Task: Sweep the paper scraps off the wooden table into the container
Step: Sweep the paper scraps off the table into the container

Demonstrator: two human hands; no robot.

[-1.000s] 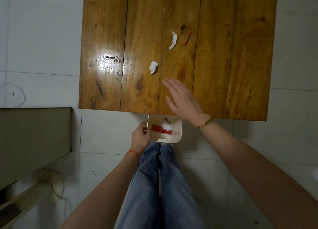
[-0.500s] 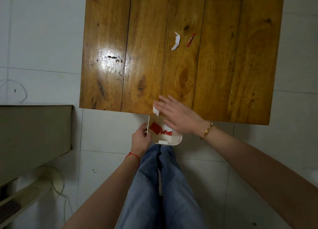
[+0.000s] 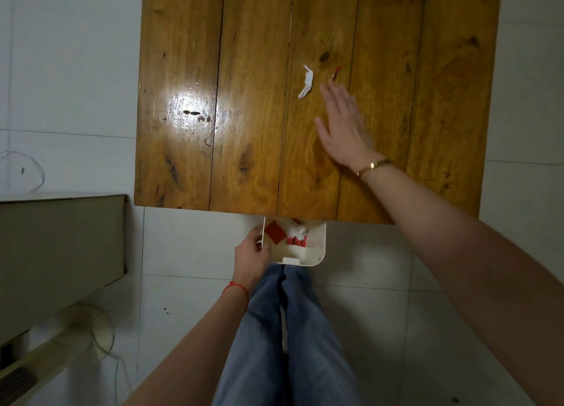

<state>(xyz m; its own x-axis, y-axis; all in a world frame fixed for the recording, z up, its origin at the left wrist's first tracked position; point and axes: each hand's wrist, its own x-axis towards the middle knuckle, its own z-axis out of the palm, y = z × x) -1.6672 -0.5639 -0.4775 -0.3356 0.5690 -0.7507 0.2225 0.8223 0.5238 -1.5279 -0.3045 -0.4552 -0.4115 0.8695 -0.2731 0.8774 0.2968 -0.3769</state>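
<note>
Nearest the wearer, the left hand [image 3: 251,257] grips the left wall of the white container [image 3: 317,253], fingers closed around its rim. The container is held below the near edge of the wooden table [image 3: 183,70], its far side tucked under that edge. Red and white scraps already lie inside it.

Further out, the right hand [image 3: 343,124] is over the tabletop, flat and open, fingers extended and together, holding nothing. Whether the palm touches the wood cannot be told. Its fingertips lie just beside the two scraps that remain.

The white paper scrap [image 3: 306,81] lies to the left of the fingertips, apart from them. It is a curled strip, its long axis running roughly near-to-far with a slight lean. The red paper scrap [image 3: 335,73] lies just beyond the fingertips, at or very near contact. It is a thin sliver, long axis tilted to the far right.

Risks, as judged:
- The hand sits between the two scraps, not behind both; a straight pull could take one and leave the other.
- The scraps lie to the right of the container's centre, so a drag straight toward the wearer may drop them past its right wall onto the tiled floor [image 3: 366,253].
- Light paper may flick sideways under a fast sweep.
- The thin red sliver could slip under the fingers.
</note>
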